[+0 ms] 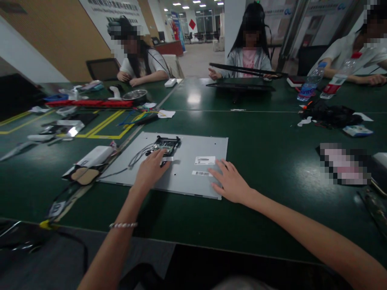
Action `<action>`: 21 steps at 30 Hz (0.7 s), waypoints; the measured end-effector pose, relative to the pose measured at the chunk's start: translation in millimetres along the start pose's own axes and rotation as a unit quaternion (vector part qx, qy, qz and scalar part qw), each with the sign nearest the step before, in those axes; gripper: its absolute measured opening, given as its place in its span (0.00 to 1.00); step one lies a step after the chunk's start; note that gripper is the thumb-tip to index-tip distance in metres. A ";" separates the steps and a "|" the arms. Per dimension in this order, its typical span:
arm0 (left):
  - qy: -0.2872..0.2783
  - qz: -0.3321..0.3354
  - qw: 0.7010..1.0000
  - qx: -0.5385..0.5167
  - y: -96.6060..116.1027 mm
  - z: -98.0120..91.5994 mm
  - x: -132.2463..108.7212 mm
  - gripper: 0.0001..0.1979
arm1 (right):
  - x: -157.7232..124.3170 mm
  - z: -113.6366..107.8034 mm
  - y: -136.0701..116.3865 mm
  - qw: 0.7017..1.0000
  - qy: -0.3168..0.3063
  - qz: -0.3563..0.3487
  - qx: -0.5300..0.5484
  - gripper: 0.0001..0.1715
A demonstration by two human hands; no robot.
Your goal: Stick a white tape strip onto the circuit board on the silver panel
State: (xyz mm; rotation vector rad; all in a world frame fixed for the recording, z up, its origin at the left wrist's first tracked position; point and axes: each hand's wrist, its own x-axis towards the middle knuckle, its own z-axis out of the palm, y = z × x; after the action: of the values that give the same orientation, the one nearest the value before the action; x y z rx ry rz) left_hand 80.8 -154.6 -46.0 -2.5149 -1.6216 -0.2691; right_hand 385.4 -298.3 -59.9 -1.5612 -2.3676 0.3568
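Observation:
A flat grey metal panel (193, 149) lies on the dark green table (266, 153) in front of me. A small black circuit board (167, 143) with grey cables (137, 156) sits on its far left part. My left hand (151, 169) rests on the panel, fingertips touching the board's near edge. My right hand (230, 182) lies flat and spread on the panel's near right corner, beside two white barcode labels (204, 160). Neither hand grips anything.
A white power adapter (92, 160) lies left of the panel. Tools, a red bar (90, 103) and a metal bowl (135, 94) clutter the far left. Three people sit across the table, one with a monitor (242, 86); water bottles (311, 82) and black cables (332, 114) are at the right.

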 end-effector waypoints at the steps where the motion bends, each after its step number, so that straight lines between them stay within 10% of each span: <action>1: 0.004 -0.005 1.000 -0.001 -5.8 1.9 4.7 0.25 | 0.6 0.1 -1.0 1.000 0.000 0.000 0.002 0.33; 14: 0.050 -0.042 0.997 0.050 -4.9 4.9 27.8 0.20 | 4.6 -0.8 -0.6 1.000 -0.010 0.007 0.016 0.33; 21: 0.046 -0.063 0.996 0.052 -46.9 -23.6 85.4 0.21 | 8.0 1.4 -3.2 1.000 -0.002 0.008 0.017 0.33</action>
State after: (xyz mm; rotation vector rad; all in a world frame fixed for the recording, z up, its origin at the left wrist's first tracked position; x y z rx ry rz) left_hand 70.8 -64.6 -3.2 -2.2936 -1.7145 -0.3013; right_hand 379.2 -292.1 -59.2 -1.5663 -2.3416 0.4027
